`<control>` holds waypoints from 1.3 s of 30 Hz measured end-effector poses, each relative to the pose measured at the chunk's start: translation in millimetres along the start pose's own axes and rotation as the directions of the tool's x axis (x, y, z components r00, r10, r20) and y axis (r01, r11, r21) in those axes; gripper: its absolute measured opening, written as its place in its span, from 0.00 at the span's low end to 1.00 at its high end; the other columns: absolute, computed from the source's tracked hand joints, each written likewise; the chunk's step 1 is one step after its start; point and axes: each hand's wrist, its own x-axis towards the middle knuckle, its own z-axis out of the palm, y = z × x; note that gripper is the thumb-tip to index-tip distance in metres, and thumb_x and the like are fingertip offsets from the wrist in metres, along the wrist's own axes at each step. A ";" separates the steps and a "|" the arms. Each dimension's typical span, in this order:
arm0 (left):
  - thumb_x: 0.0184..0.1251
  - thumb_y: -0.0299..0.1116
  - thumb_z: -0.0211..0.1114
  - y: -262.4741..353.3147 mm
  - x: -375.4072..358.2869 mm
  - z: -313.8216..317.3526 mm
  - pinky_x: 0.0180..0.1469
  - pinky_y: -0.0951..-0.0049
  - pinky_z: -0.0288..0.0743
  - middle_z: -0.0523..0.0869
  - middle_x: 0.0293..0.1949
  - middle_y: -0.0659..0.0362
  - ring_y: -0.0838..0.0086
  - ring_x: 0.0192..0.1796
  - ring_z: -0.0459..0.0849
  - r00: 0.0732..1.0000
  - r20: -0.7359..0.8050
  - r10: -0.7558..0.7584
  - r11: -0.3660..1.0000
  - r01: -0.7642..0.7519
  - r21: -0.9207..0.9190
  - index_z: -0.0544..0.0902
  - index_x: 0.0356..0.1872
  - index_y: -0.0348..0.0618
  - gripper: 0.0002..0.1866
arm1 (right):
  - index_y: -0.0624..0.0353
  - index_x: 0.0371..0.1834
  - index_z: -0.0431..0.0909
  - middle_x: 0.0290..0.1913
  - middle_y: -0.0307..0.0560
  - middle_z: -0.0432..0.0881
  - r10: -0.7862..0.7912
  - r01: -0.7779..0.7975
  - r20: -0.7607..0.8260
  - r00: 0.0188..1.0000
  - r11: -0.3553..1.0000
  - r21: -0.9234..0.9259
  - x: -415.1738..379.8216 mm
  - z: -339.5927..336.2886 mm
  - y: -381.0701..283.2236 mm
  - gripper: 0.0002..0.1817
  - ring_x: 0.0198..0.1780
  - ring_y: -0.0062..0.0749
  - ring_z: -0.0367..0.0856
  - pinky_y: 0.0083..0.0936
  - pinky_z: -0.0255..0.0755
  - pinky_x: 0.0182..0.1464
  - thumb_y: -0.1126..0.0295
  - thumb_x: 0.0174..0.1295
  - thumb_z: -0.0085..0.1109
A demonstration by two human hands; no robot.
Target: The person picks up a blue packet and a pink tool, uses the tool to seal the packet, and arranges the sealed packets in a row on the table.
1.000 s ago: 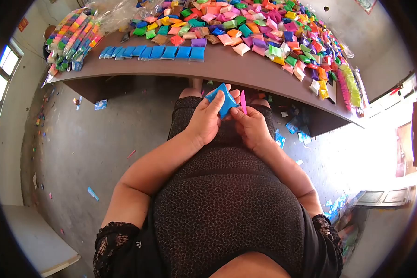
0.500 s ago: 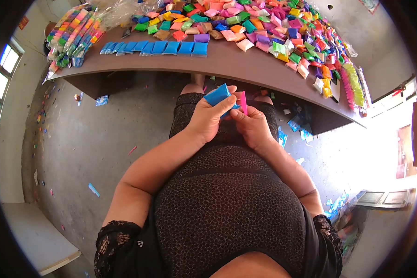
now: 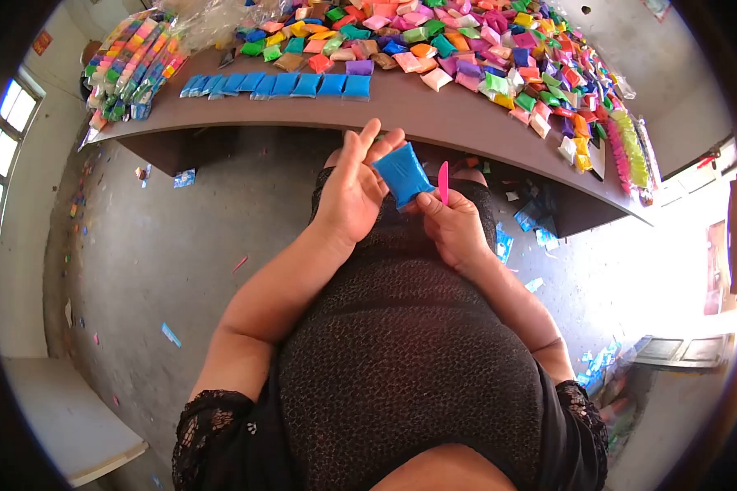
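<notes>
Between my hands is a small clear packet of blue modelling clay (image 3: 402,174), tilted over my lap. My right hand (image 3: 453,227) pinches its lower corner between thumb and fingers. A pink plastic knife (image 3: 443,182) stands up out of the same hand, beside the packet. My left hand (image 3: 350,190) is open, palm turned up, with fingers stretched out at the packet's left edge. Whether those fingertips touch the packet's back is hidden.
On the brown table (image 3: 434,106) ahead lies a row of blue packets (image 3: 285,84). A large heap of mixed-colour packets (image 3: 483,49) spreads behind. Bundled strips of packets (image 3: 131,65) lie at left, pink and yellow-green strips (image 3: 625,147) at right. Scraps litter the floor (image 3: 188,237).
My left hand has let go of the blue packet and opened its fingers. The packet now hangs from my right hand, turned to show its broad face. The pink knife has moved slightly right.
</notes>
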 end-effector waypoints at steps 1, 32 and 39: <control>0.74 0.47 0.60 -5.7 -2.8 2.2 0.65 0.57 0.70 0.79 0.62 0.56 0.65 0.64 0.77 1.000 0.006 -0.002 1.000 0.002 -0.002 0.72 0.65 0.49 0.24 | 0.57 0.38 0.86 0.21 0.26 0.72 0.000 0.002 -0.036 0.999 0.997 0.073 0.2 0.4 -1.7 0.08 0.19 0.10 0.59 0.13 0.51 0.21 0.64 0.67 0.64; 0.70 0.34 0.67 -32.6 -15.4 20.4 0.45 0.72 0.83 0.88 0.42 0.54 0.72 0.39 0.87 0.794 -0.092 -0.601 0.416 0.409 0.812 0.79 0.54 0.37 0.17 | 0.66 0.37 0.87 0.31 0.39 0.79 -0.111 0.433 0.462 0.880 0.590 -0.682 8.2 -25.5 -84.7 0.12 0.36 0.22 0.77 0.21 0.70 0.38 0.68 0.55 0.72; 0.70 0.34 0.66 -36.6 -13.4 14.0 0.45 0.73 0.83 0.88 0.43 0.54 0.73 0.38 0.87 0.751 -0.071 -0.657 0.394 0.422 0.817 0.79 0.54 0.37 0.17 | 0.65 0.39 0.86 0.23 0.33 0.76 -0.142 0.116 -0.019 0.990 0.873 -0.473 22.4 -26.3 -82.5 0.14 0.23 0.13 0.67 0.15 0.59 0.27 0.62 0.64 0.65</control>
